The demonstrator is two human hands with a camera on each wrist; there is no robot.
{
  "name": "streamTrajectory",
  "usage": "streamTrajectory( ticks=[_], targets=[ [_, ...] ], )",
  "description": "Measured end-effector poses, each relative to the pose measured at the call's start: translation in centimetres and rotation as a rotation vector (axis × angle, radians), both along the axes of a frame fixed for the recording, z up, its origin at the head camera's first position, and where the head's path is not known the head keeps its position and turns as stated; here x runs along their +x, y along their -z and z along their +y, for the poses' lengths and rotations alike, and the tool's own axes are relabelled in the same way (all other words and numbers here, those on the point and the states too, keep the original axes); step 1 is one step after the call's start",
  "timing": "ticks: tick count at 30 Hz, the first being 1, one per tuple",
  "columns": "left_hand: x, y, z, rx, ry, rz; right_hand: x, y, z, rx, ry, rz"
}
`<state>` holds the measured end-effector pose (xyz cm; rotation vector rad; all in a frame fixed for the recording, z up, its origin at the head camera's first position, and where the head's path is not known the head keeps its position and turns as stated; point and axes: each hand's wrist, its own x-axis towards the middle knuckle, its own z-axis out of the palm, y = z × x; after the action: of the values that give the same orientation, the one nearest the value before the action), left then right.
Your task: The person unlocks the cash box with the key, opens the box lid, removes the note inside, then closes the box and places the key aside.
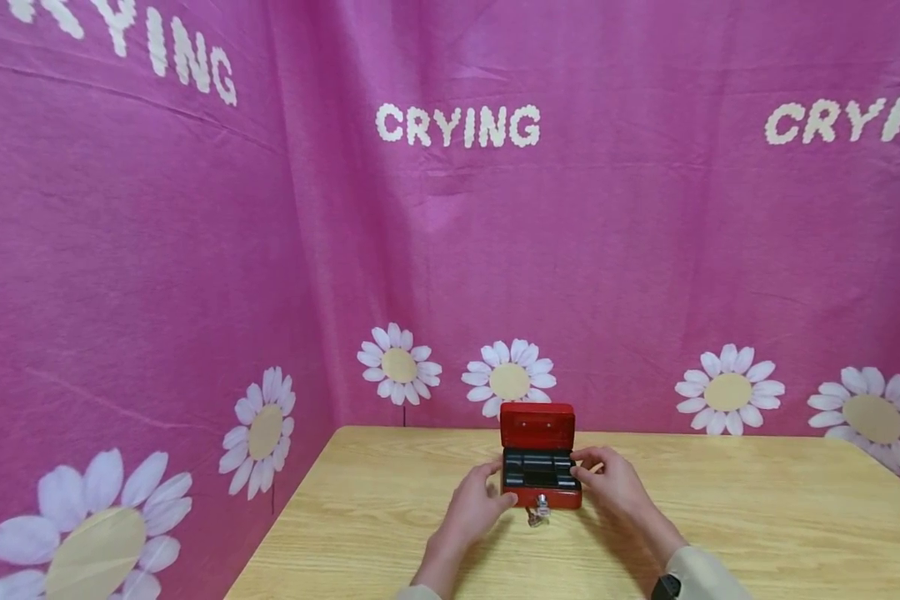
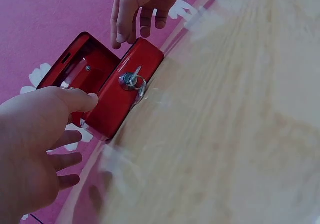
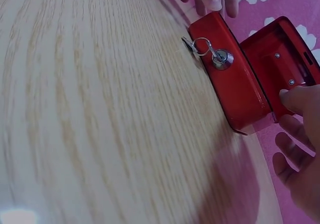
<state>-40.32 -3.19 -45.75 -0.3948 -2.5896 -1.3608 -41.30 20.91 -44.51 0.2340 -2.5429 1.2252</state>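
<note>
A small red cash box point(image 1: 543, 497) stands on the table with its lid point(image 1: 537, 425) raised. A black compartment tray point(image 1: 540, 473) lies inside it. Keys on a ring point(image 2: 141, 87) hang from the round lock point(image 2: 128, 81) on the front; one key is in the lock. My left hand point(image 1: 472, 504) holds the box's left end, thumb on the front corner and forefinger farther back. At the right end, my right hand point(image 1: 613, 481) has thumb and forefinger by the tray's edge, its other fingers loosely bent. Whether these fingertips touch the tray is unclear.
The pale wooden table point(image 1: 360, 517) extends on both sides of the box. Behind it and at the left hangs a pink cloth point(image 1: 607, 250) with white daisies and lettering. A dark watch point(image 1: 666, 587) is on the right wrist.
</note>
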Motion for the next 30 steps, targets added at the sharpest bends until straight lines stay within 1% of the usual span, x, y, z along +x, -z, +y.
streamTrajectory(
  ticks=[3,7,11,14,17,20,23,27,30],
  targets=[
    [0.0,0.1,0.1,-0.009,-0.001,-0.004,0.0,0.2,0.0,0.008,0.008,0.001],
    [-0.1,0.3,0.1,-0.026,-0.015,0.008,0.0,0.3,-0.1,0.011,0.004,0.006],
    [-0.1,0.6,0.2,-0.034,-0.025,-0.007,0.0,0.4,-0.2,0.011,0.014,0.002],
    [-0.2,0.5,0.4,-0.044,-0.047,-0.033,-0.1,0.5,-0.2,0.009,0.023,-0.008],
    [-0.1,0.5,0.7,-0.058,-0.068,-0.034,-0.1,0.7,-0.2,0.013,0.028,-0.008],
    [-0.1,0.5,0.8,-0.072,-0.074,-0.023,-0.1,0.9,-0.3,0.015,0.028,-0.001],
    [-0.3,0.6,0.8,-0.095,-0.066,-0.004,-0.2,1.0,-0.4,0.011,0.021,0.006],
    [-0.6,0.7,0.8,-0.112,-0.067,0.025,-0.4,1.1,-0.5,0.01,0.025,-0.006],
    [-0.6,0.8,0.8,-0.113,-0.077,0.052,-0.6,1.1,-0.5,0.011,0.027,-0.016]
  ],
)
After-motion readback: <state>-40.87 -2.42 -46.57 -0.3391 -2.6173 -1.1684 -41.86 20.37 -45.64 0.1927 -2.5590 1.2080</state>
